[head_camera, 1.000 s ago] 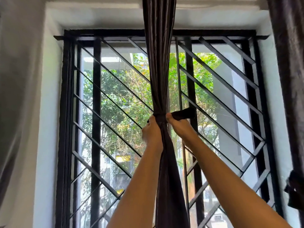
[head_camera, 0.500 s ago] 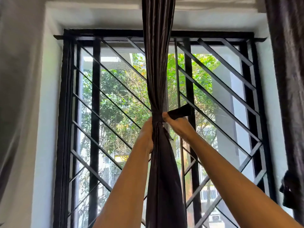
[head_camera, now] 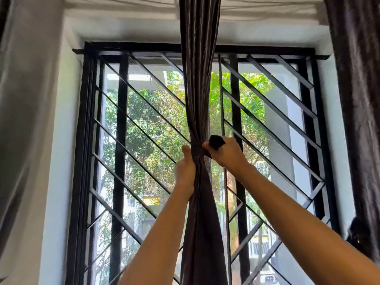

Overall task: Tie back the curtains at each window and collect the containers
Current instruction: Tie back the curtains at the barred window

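Head camera, my only feed: both bare arms reach up to the dark curtain, which hangs gathered into one narrow column down the middle of the window. A dark tie-back wraps the curtain at its narrowest point, roughly halfway up the glass. The fabric flares out again below the band.

My left grip lies against the left side of the bundle just under the band, with the thumb pointing up beside the wrap. Its fingers pass behind the cloth where I cannot see them, but the hand reads as clasped round the curtain. My right grip sits just right of the bundle at band height. Its fingers are curled and pinch the loose end of the tie-back, which sticks up out of the fist as a short dark stub.

Behind the curtain I see a black grille of upright and slanting bars set in a black window frame. Green trees and pale buildings show beyond the glass. The recess around the window is white wall. A pale curtain hangs along the far left edge. A second dark curtain hangs at the far right, and a dark lump low on it is something I cannot make out.
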`<state>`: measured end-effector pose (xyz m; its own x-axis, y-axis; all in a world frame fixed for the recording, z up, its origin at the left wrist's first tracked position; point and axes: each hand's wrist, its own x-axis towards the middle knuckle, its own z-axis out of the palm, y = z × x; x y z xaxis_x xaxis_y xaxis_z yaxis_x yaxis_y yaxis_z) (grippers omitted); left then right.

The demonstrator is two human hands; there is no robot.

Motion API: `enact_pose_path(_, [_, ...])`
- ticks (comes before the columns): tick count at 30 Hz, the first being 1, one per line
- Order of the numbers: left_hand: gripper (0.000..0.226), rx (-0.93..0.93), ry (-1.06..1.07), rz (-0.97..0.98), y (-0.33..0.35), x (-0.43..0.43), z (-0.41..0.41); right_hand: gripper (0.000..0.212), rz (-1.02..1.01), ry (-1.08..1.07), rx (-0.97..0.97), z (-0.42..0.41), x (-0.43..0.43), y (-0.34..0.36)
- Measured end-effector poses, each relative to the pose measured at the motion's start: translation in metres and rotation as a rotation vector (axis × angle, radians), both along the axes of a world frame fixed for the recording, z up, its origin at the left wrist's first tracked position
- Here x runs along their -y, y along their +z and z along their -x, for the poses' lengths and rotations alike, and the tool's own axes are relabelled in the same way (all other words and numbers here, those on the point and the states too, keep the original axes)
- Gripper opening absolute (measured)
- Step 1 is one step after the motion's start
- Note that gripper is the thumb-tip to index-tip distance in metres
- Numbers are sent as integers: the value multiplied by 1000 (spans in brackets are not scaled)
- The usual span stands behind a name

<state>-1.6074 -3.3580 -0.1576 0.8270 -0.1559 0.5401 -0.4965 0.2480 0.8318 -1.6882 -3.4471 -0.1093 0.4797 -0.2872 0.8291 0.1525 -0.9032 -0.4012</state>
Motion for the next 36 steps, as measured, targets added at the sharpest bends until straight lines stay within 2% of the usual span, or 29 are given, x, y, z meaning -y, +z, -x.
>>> enact_pose_path(1, [98, 127, 68, -22, -2, -1, 4, 38, 36, -42, -25, 0, 1, 3])
enact_pose_path(3, [65, 335, 151, -60, -7, -5, 10, 38, 94, -100, -46, 4, 0, 10])
enact_pose_path(5, [36, 421, 183, -73, -10, -5, 10, 38, 160, -169, -66, 9, -2, 16])
enact_pose_path(7, [27, 466, 203, -78, -11, -6, 8, 41, 194, -233, -83, 14, -6, 21])
enact_pose_path(11, [40, 487, 197, -65, -12, -5, 10, 37, 138, -211, -106, 20, -6, 27])
enact_pose_path(12, [50, 504, 240, -83, -13, -6, 12, 34, 107, -166, -120, 19, -4, 28])
enact_pose_path(13, [63, 569, 384, -130, -12, -5, 14, 33, 43, -115, -131, 17, -2, 29])
enact_pose_path(15, [85, 785, 789, -291, -11, -6, 17, 41, -213, 30, -144, 13, 1, 31])
enact_pose_path(16, [90, 890, 885, -341, -8, -8, 22, 40, -361, 121, -155, 11, 1, 31])
enact_pose_path(19, [84, 1062, 871, -391, 0, -7, 34, 18, -637, 315, -272, 12, -1, 32])
enact_pose_path(21, [62, 1018, 828, -376, 5, -9, 41, 21, -696, 351, -320, 16, -1, 30])
enact_pose_path(23, [35, 899, 741, -351, 12, -13, 45, 20, -749, 385, -338, 19, 2, 29])
enact_pose_path(26, [18, 760, 557, -228, 17, -19, 43, 15, -840, 464, -328, 25, 6, 25])
enact_pose_path(29, [19, 587, 420, -118, 18, -20, 33, 17, -1043, 628, -200, 29, 11, 19])
enact_pose_path(32, [34, 359, 273, -27, 19, -17, 24, 18, -1278, 830, -129, 29, 16, 6])
enact_pose_path(36, [41, 125, 145, 30, 20, -11, 32, 18, -1357, 881, -224, 17, 13, -24])
